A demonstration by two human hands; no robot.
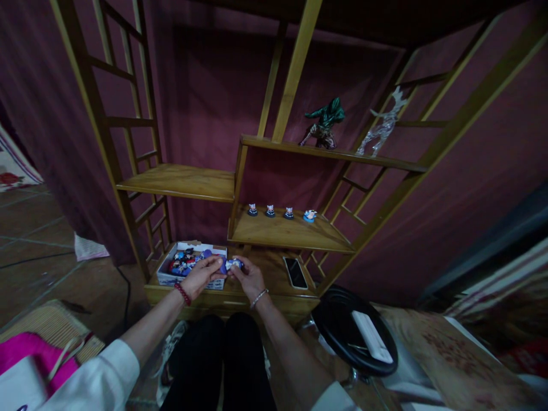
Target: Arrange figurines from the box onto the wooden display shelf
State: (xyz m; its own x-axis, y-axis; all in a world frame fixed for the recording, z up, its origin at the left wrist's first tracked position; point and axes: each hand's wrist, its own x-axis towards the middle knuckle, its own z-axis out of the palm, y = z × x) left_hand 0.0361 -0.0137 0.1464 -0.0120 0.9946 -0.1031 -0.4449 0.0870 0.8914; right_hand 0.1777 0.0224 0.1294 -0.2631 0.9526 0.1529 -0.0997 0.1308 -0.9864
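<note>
A small white and purple figurine (233,264) is pinched in the fingers of my right hand (250,281). My left hand (202,276) is closed on a small purple piece (223,265) that touches the figurine's left side. Whether the two are joined, I cannot tell. Just beneath and behind my left hand stands an open white cardboard box (169,279) holding several colourful figurines (182,261) in red, blue, black and purple. My left hand and wrist hide part of its contents.
Several small figurines (270,211) stand in a row on the middle shelf (282,232). A phone (295,273) lies on the bottom shelf. Higher up are a green crouching statue (326,123) and a clear deer figure (382,125). A black stool (355,331) stands at the right.
</note>
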